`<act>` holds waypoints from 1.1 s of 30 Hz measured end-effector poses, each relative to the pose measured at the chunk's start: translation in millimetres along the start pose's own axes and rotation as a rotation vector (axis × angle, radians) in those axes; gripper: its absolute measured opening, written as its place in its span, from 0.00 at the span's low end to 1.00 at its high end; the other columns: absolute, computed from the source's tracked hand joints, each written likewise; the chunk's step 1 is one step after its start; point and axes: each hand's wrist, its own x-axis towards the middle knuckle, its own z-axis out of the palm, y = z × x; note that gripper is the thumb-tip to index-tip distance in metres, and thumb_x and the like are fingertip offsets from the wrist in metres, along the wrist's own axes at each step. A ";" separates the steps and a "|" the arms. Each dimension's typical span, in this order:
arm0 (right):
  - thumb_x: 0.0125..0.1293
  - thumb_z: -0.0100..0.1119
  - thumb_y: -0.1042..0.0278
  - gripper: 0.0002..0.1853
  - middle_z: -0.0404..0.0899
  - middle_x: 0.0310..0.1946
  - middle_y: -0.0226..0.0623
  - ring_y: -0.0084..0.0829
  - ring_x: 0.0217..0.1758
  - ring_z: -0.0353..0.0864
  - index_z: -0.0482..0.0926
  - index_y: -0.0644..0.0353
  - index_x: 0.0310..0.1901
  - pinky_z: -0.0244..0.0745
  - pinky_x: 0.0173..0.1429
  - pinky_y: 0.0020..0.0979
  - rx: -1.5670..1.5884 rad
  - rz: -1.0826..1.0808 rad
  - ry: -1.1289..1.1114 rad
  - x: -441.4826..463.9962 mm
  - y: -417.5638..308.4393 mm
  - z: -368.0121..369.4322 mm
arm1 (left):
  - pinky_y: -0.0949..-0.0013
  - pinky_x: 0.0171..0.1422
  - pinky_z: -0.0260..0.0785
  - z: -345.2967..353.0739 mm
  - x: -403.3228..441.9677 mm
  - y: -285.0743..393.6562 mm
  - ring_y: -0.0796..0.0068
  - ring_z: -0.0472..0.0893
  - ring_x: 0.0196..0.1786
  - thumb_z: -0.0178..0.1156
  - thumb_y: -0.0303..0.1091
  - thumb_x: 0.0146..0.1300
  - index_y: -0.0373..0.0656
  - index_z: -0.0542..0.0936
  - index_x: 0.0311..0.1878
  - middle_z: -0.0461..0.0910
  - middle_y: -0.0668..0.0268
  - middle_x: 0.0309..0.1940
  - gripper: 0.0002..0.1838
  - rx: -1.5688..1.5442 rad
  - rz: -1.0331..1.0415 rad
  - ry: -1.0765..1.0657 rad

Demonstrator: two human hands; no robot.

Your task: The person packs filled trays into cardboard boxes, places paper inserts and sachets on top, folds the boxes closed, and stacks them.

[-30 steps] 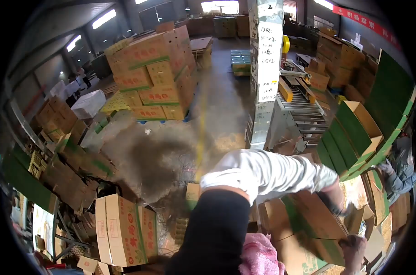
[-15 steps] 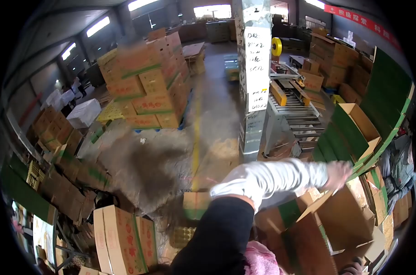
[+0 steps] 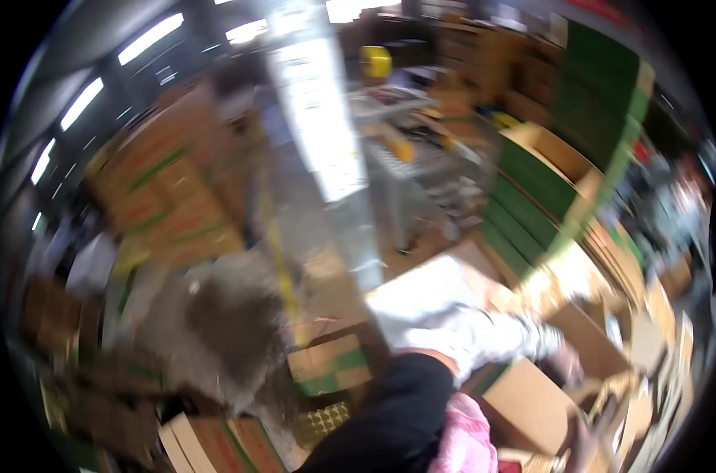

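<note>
My left hand (image 3: pixel 564 364), at the end of a white-sleeved arm, reaches over an open cardboard box (image 3: pixel 531 404) at the lower right. Motion smears its fingers, and I cannot tell whether it grips the box's edge. Lower down, my right hand (image 3: pixel 588 440) is by the same box, its blurred fingers spread apart. A yellowish moulded piece (image 3: pixel 619 385), too blurred to name, lies close to both hands.
Stacked green-and-brown cartons (image 3: pixel 535 201) rise at the right, near a blurred person (image 3: pixel 673 209). A pillar (image 3: pixel 326 134) stands ahead, with a roller conveyor (image 3: pixel 421 150) behind it. More cartons (image 3: pixel 169 189) are piled left; a yellow egg tray (image 3: pixel 325 422) lies below.
The view has swung right and tilted. My left hand has come down from the green cartons to the open box, and my right hand shows more fully beside it.
</note>
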 end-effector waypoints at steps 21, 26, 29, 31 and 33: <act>0.56 0.57 0.42 0.31 0.78 0.33 0.46 0.41 0.37 0.78 0.72 0.68 0.44 0.73 0.45 0.38 -0.692 0.049 0.519 -76.0 -6.8 20.9 | 0.61 0.62 0.62 33.9 -162.1 95.0 0.56 0.71 0.57 0.56 0.29 0.58 0.31 0.62 0.61 0.68 0.49 0.57 0.28 -0.067 -0.681 0.762; 0.56 0.55 0.38 0.34 0.76 0.47 0.51 0.45 0.51 0.76 0.72 0.63 0.51 0.68 0.59 0.36 -0.785 -0.044 0.587 -95.7 -15.5 24.4 | 0.62 0.72 0.51 -12.7 -100.5 89.6 0.53 0.63 0.66 0.52 0.35 0.66 0.29 0.58 0.66 0.61 0.44 0.65 0.30 0.206 -0.876 0.589; 0.52 0.66 0.50 0.36 0.70 0.54 0.49 0.45 0.55 0.71 0.67 0.66 0.56 0.64 0.61 0.42 -1.161 -0.229 1.585 -200.4 -8.9 -82.6 | 0.63 0.67 0.58 -1.7 -110.7 62.9 0.57 0.68 0.62 0.53 0.33 0.64 0.34 0.64 0.64 0.68 0.48 0.60 0.26 0.226 -0.765 0.589; 0.54 0.64 0.52 0.37 0.68 0.53 0.54 0.44 0.54 0.70 0.61 0.65 0.59 0.60 0.63 0.43 -1.216 0.403 2.077 -287.6 0.9 -138.6 | 0.62 0.64 0.62 3.5 -95.4 94.3 0.60 0.70 0.59 0.53 0.35 0.65 0.39 0.66 0.64 0.71 0.53 0.58 0.25 0.144 -0.900 0.661; 0.59 0.62 0.54 0.35 0.69 0.51 0.47 0.36 0.56 0.69 0.61 0.67 0.61 0.60 0.63 0.33 -0.450 0.283 2.230 -325.7 69.0 -196.7 | 0.63 0.60 0.64 8.4 -77.1 117.3 0.63 0.72 0.55 0.51 0.39 0.66 0.43 0.66 0.64 0.74 0.57 0.55 0.24 -0.010 -1.047 0.686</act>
